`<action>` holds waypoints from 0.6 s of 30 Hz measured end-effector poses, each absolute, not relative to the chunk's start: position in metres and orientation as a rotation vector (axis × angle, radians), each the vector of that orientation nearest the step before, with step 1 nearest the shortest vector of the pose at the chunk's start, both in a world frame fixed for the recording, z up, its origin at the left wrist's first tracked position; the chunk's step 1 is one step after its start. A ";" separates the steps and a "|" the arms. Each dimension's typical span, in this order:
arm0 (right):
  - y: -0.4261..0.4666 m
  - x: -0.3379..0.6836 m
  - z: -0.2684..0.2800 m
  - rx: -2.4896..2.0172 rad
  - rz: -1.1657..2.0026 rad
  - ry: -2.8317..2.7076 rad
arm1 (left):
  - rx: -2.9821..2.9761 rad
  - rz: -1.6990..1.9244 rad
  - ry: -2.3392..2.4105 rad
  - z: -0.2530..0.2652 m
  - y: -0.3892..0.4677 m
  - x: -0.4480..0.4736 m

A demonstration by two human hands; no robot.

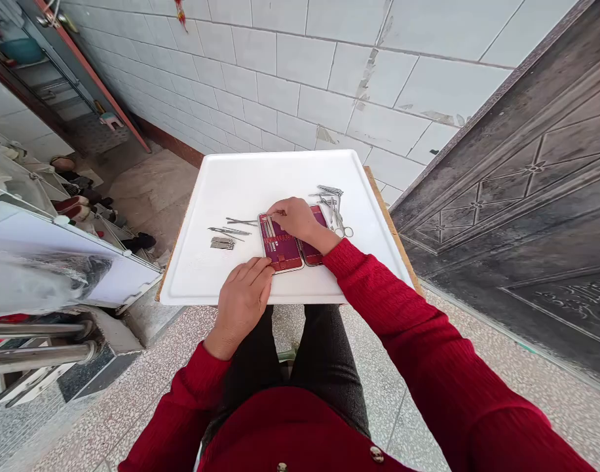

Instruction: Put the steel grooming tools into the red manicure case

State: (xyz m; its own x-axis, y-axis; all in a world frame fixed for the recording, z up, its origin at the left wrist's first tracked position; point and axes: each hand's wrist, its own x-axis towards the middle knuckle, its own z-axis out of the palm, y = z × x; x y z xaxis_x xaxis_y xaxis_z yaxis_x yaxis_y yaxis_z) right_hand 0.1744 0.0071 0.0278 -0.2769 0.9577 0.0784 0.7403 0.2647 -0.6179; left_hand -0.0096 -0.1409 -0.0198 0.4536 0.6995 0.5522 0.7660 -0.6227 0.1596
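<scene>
An open manicure case [284,263] with a purple-red lining lies on the white tabletop [231,183]. Slim metal tools [269,228] stand in the loops of its left half. My left hand [243,292] is closed at the case's lower left edge, fingertips on the rim. Reaching over the case, my right hand [296,219] pinches at the top end of a slim metal tool; the fingertips partly hide it. Nail clippers [222,243], tweezers [242,222] and thin metal tools [230,231] lie left of the case. Small scissors [340,224] and more clippers [331,191] lie to its right.
A white tiled wall [310,65] rises behind the table. At the right stands a dark carved panel [516,177]. A glass-topped cabinet [59,255] and shoes [76,208] are at the left. My legs [324,354] are below the table's near edge.
</scene>
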 end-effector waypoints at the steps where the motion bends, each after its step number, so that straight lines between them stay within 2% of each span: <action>1: 0.006 0.174 0.030 -1.545 0.628 -2.129 | -2.582 -0.900 -1.303 -0.020 -0.141 -0.010; 18: -0.013 0.165 0.045 -1.651 0.336 -2.434 | -2.583 -0.930 -1.282 -0.021 -0.140 -0.010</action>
